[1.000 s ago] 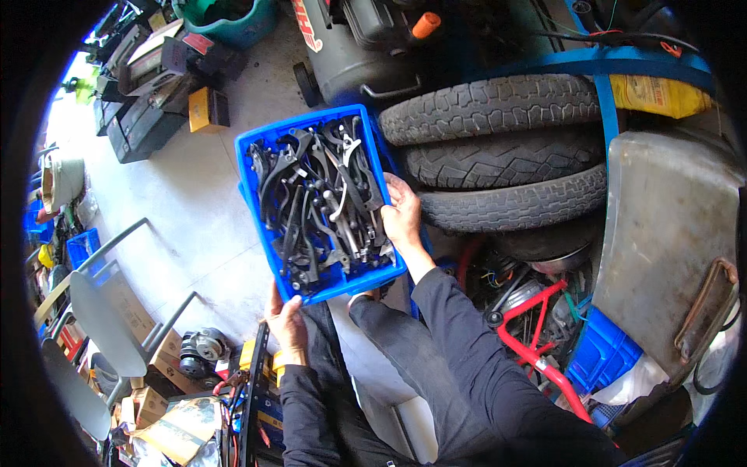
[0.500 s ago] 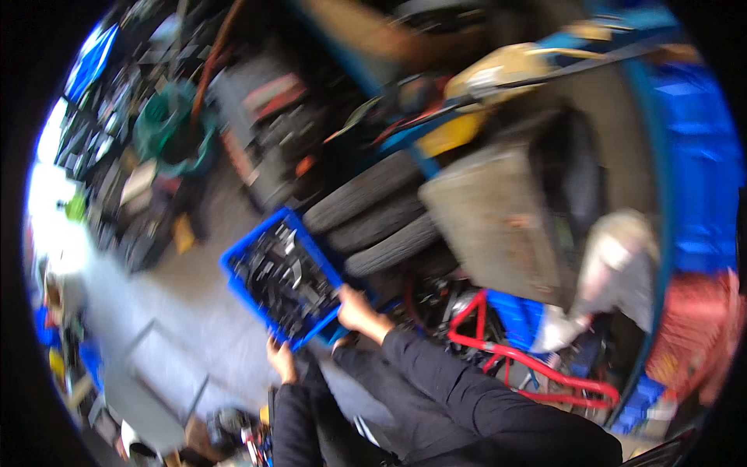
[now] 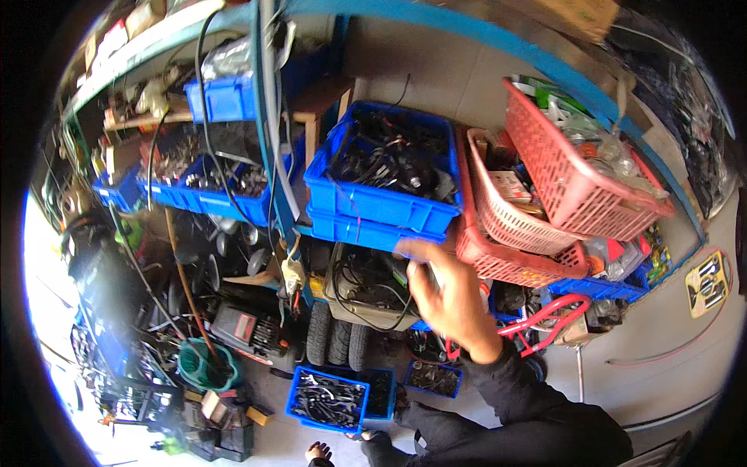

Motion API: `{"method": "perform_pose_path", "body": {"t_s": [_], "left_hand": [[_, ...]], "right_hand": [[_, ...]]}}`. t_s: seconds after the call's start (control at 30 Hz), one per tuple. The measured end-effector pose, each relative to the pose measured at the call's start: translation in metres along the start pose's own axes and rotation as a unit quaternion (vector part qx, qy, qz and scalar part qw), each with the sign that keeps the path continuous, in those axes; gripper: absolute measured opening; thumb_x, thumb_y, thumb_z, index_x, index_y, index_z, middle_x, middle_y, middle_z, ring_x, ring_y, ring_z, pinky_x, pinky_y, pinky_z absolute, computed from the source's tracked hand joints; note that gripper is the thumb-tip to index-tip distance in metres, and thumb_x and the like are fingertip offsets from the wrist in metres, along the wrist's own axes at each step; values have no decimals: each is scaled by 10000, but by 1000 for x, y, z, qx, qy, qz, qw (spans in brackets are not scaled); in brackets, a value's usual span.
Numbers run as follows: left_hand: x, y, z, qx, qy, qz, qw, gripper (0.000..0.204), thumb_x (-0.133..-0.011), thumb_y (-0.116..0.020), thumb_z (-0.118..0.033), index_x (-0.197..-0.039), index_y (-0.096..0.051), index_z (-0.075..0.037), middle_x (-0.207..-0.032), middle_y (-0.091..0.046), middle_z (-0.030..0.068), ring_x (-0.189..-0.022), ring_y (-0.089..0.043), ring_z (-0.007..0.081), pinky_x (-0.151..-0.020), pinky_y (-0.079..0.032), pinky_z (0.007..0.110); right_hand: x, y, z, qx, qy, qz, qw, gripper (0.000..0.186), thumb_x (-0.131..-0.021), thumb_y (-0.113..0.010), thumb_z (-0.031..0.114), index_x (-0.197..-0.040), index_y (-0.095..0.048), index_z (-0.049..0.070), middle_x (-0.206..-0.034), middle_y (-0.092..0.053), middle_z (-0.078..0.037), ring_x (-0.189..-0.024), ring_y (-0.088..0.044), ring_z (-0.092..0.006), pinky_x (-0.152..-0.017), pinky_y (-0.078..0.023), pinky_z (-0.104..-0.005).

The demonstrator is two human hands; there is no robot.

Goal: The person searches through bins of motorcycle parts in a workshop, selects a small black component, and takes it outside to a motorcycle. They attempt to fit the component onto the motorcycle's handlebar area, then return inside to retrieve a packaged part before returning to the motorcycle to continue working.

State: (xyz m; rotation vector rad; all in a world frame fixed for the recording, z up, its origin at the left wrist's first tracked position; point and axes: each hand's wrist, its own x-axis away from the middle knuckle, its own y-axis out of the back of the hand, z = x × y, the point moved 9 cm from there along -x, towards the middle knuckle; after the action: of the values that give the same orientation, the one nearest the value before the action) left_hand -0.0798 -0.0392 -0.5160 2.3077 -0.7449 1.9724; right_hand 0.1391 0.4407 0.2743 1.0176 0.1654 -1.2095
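My right hand (image 3: 450,292) is raised in front of the shelf, just below the stacked blue crates. Its fingers are bent and apart, a little blurred, with nothing visible in them. The upper blue crate (image 3: 373,194) holds a tangle of dark parts and cables. Low at the bottom edge, my left hand (image 3: 318,451) shows only in part, fingers apart and nothing seen in it. Close to it on the floor sits a blue bin (image 3: 292,405) full of black and silver metal parts, apart from both hands. Another blue bin (image 3: 381,393) stands beside it.
Pink plastic baskets (image 3: 537,253) are stacked on the shelf at right. The blue shelf post (image 3: 272,156) has hanging cables. Below are small tyres (image 3: 339,335), a red tubular frame (image 3: 552,319), a green bucket (image 3: 204,366) and an engine-like machine (image 3: 245,327). A tool card (image 3: 708,284) lies far right.
Both hands have let go of the blue bin of metal parts, which now rests on the floor. My right hand has risen toward the shelf crates, and the view has swung up and right.
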Motion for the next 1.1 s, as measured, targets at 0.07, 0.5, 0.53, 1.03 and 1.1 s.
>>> {"method": "perform_pose_path", "body": {"t_s": [0.07,0.5,0.53,1.03,1.1], "left_hand": [[25,-6,-9,-52,-42,-44,997,497,-1078,-392,-299,-1517,-498,-91,-1525,-594,221,-1297,-606,486,-1001,-499,674],[98,-113,63,-140,53,-111,983,479,-1147,-373,-316,-1611,-433,-213,-1619,-529,88,-1382,-576,372,-1059,-506,582],[96,-125,69,-143,54,-108,982,475,-1123,-424,-321,-1577,-462,-188,-1556,-580,112,-1322,-614,369,-1008,-540,565],[61,-199,-3,-207,19,22,978,500,-1107,-327,-275,-1565,-429,-105,-1557,-575,168,-1417,-543,408,-1125,-458,613],[60,-173,-16,-213,21,-25,976,524,-1109,-290,-318,-1580,-415,-125,-1620,-501,171,-1425,-518,440,-1134,-431,636]], "right_hand": [[-35,44,-6,95,-25,-44,994,254,-1017,-649,93,-1247,-687,-6,-1139,-764,-216,-1053,-761,-377,-858,-606,-423],[-201,63,-174,263,-144,246,922,348,-933,-727,172,-1244,-750,17,-1208,-744,-264,-1201,-703,-397,-1020,-558,-461],[-213,50,-178,247,-139,271,920,348,-932,-726,176,-1241,-755,20,-1214,-742,-264,-1197,-705,-396,-1017,-559,-460],[-167,37,-143,289,-167,324,885,409,-928,-775,345,-987,-770,-60,-1043,-744,-317,-1034,-745,-452,-893,-594,-532],[-155,34,-141,297,-165,296,893,406,-930,-773,333,-1012,-733,-62,-991,-749,-302,-990,-748,-456,-854,-595,-536]]}}
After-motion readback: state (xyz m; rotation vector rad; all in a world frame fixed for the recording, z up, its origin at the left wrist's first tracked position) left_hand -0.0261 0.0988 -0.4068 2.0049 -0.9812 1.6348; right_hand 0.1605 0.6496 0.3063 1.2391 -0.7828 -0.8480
